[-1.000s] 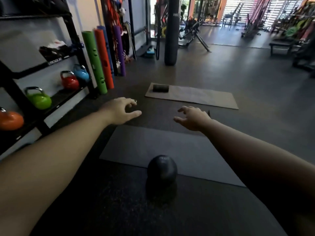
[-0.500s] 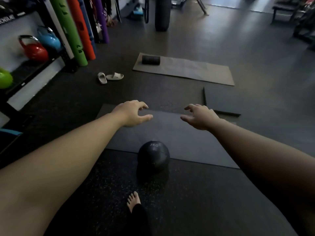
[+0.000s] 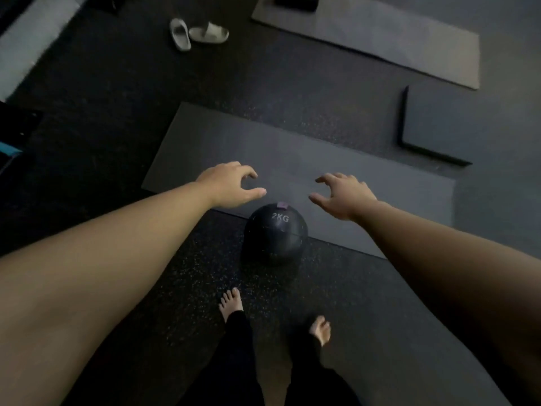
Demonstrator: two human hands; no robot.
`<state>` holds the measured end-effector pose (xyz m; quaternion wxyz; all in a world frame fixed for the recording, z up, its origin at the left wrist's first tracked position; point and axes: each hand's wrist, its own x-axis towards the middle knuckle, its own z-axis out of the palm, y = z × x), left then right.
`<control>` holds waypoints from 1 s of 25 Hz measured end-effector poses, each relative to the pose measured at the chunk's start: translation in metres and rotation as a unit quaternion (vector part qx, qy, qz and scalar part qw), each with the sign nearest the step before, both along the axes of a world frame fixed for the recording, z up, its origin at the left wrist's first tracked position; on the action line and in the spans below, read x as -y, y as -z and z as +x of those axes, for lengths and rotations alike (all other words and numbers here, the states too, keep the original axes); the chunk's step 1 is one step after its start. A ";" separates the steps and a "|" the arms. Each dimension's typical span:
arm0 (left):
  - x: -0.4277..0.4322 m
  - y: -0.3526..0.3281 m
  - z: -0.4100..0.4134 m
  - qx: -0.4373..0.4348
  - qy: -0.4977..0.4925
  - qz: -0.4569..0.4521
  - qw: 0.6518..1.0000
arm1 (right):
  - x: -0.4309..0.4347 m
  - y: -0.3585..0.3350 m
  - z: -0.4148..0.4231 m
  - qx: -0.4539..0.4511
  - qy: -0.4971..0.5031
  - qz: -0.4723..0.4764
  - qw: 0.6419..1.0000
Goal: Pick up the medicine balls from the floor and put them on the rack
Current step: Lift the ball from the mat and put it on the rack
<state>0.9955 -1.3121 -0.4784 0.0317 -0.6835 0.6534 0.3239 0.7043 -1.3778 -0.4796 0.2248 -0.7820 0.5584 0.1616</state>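
Observation:
A black medicine ball (image 3: pixel 275 234) marked 2KG rests on the speckled rubber floor at the near edge of a dark mat (image 3: pixel 292 159). My left hand (image 3: pixel 231 184) hovers just above and left of the ball, fingers curled apart, empty. My right hand (image 3: pixel 344 194) hovers above and right of it, also spread and empty. Neither hand touches the ball. The rack is out of view.
My bare feet (image 3: pixel 231 300) stand just behind the ball. A pair of pale slippers (image 3: pixel 199 33) lies at the far left. A grey mat (image 3: pixel 380 39) with a dark roller lies at the back, and a thick dark pad (image 3: pixel 468 121) at the right.
The view has tipped down and closer to the floor. Both hands have dropped towards the ball and now flank it from above. The rack and kettlebells have left the frame.

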 end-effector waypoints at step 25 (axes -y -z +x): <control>0.014 0.550 -0.066 -0.266 -0.452 0.089 0.847 | 0.077 0.526 -0.014 0.241 0.218 0.217 0.921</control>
